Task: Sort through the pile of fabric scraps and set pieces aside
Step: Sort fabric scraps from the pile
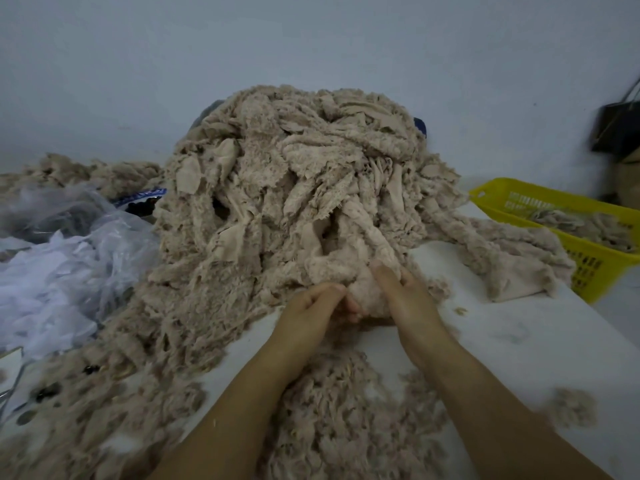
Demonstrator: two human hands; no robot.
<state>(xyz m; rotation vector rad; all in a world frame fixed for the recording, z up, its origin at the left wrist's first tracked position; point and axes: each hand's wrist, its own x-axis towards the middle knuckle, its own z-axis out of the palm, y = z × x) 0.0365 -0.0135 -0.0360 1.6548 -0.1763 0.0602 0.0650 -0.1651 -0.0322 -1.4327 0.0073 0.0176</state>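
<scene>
Holds one fluffy scrap [367, 292] in the left hand [311, 308] and the right hand [405, 296], both curled round it, at the bottom of the big pile [284, 188].

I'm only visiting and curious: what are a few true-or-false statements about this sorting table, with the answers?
1. The left hand and right hand both hold a fluffy scrap at the foot of the pile. True.
2. The pile is bright blue. False: it is beige.
3. The yellow basket has scraps in it. True.
4. The plastic bags lie to the right of the pile. False: they lie to its left.
</scene>
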